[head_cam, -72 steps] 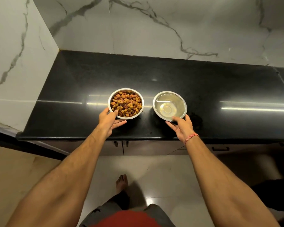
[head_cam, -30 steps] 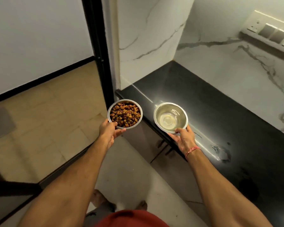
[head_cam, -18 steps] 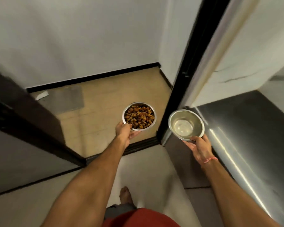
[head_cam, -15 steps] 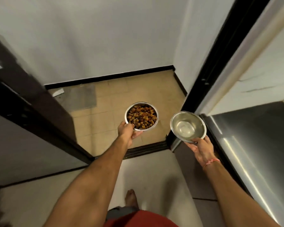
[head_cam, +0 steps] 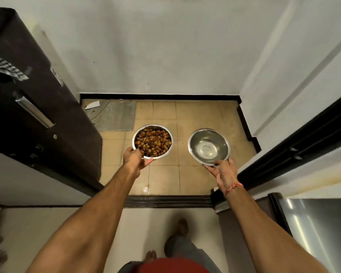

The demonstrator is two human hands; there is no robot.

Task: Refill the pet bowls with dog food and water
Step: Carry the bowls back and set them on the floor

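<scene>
Your left hand grips the near rim of the food bowl, thumb over the lip and fingers underneath, so the heaped kibble rides level and nothing spills. Your right hand pinches the water bowl the same way at its near edge, palm turned up beneath it; that low, cradling hold looks chosen to keep the liquid from sloshing. Both bowls hang out in front of you at arm's length, well apart from each other, over the tan tiled floor just past the dark threshold strip. Judging by that, filling is done and you are carrying them to a feeding spot in the small alcove ahead.

In the one head view, several things are hard to read. How much water the right bowl holds is unclear: the steel glints and a faint ring shows near the bottom, yet the surface itself cannot be made out. Your fingertips under each bowl are mostly hidden by the rims. The dark door at left blocks whatever lies behind it, and a striped cloth on it is cut by the frame edge. A grey mat lies in the far left corner, with a pale scrap beside it that is too small to identify. Your feet are blurred at the bottom.
</scene>
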